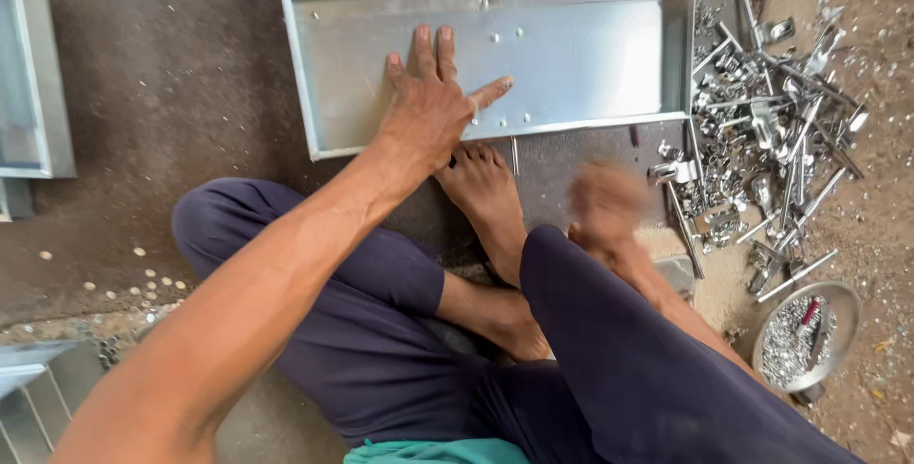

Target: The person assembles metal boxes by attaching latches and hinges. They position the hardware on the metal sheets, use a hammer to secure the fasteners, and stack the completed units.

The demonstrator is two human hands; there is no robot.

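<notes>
My left hand (430, 100) lies flat, fingers spread, on a shiny sheet-metal panel (581, 55) with folded edges that rests on the floor in front of me. My right hand (605, 202) is blurred with motion just below the panel's near right corner, close to a small metal bracket (672, 172); whether it holds anything cannot be made out. I sit cross-legged in dark trousers, one bare foot (486, 193) against the panel's near edge.
A heap of metal brackets, rods and screws (771, 131) lies on the right. A round metal bowl (807, 335) of small fasteners with a red-handled tool sits at lower right. Another metal panel (33, 74) is at far left, with small washers (143, 283) scattered on the floor.
</notes>
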